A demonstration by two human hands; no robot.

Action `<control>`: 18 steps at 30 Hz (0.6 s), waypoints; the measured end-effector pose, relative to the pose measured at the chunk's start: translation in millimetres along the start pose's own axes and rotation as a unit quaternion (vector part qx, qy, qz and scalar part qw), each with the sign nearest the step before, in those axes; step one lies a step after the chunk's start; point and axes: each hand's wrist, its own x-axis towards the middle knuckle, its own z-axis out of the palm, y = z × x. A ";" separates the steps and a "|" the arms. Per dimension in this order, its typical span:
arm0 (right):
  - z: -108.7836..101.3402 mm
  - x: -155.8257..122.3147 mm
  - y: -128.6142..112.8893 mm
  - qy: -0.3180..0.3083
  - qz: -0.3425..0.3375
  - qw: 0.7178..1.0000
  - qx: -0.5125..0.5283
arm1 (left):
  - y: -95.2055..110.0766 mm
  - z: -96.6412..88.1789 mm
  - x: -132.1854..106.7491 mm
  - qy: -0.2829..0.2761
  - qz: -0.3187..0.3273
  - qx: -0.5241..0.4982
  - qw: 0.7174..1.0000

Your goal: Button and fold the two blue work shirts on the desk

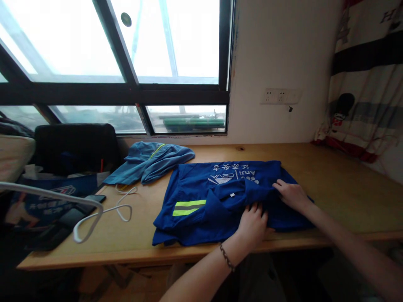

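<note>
A royal-blue work jacket [192, 184] lies partly folded on the wooden table, with white lettering across its back and a yellow-and-grey reflective strip on one sleeve. Its collar, with a small white label, faces up near the middle. My left hand [253, 224], with a braided bracelet at the wrist, is closed on the cloth close to the table's front edge; its fingertips are partly hidden. Farther right, my right hand [291, 195] pinches the jacket's folded right side.
A lighter blue garment [151, 161] lies crumpled at the back left of the table [346, 197]. A white cable [126, 212] loops over the left edge near a phone [94, 198]. Bags and a black chair back [75, 144] stand left. A patterned curtain [368, 84] hangs right.
</note>
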 end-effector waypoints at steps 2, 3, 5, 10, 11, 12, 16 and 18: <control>2.9 9.7 4.4 0.012 -0.032 0.999 0.030 | 3.2 6.7 6.0 0.002 0.007 -0.002 1.000; 5.5 12.0 5.0 0.017 -0.058 0.997 0.051 | 5.9 8.9 6.7 0.005 0.018 -0.010 1.000; 12.4 12.0 3.9 0.026 -0.106 0.990 0.086 | 11.7 10.5 4.8 0.014 0.029 -0.035 0.999; 21.1 -2.7 4.4 0.027 -0.157 0.981 0.111 | 16.9 5.0 -2.2 0.017 -0.013 -0.065 0.998; 18.8 -6.4 6.8 0.030 -0.164 0.980 0.112 | 16.4 4.2 -2.4 0.010 -0.018 -0.067 0.998; 15.7 -10.0 9.8 0.035 -0.167 0.979 0.112 | 15.8 3.7 -2.3 0.002 -0.021 -0.069 0.997; 9.6 -23.5 19.4 0.056 -0.165 0.977 0.120 | 14.8 3.7 -1.5 -0.011 -0.021 -0.084 0.996; 15.1 -29.2 19.3 0.043 -0.175 0.976 0.125 | 15.8 3.5 -1.8 -0.011 -0.024 -0.093 0.995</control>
